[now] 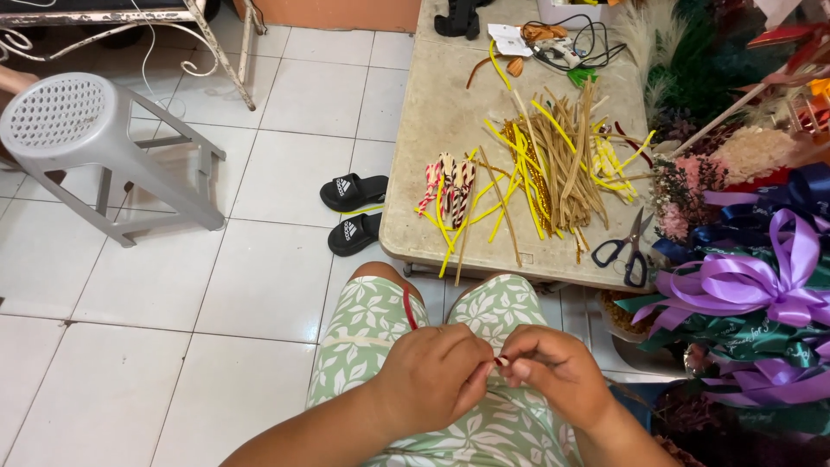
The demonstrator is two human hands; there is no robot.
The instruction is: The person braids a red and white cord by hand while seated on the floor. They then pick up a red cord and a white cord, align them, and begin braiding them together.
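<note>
Both hands low centre, over lap. Left hand (432,376) and right hand (553,367) pinched together on red-white pipe cleaner (501,360); red tail runs to 11 o'clock. Desk (441,112) at 12 o'clock: pipe cleaner pile (553,160), scissors (628,246) at 1. Sandals (354,212) on floor, 11 o'clock.

Bright, even daylight, soft shadows, sharp focus, slight wide-angle bending at the edges.
</note>
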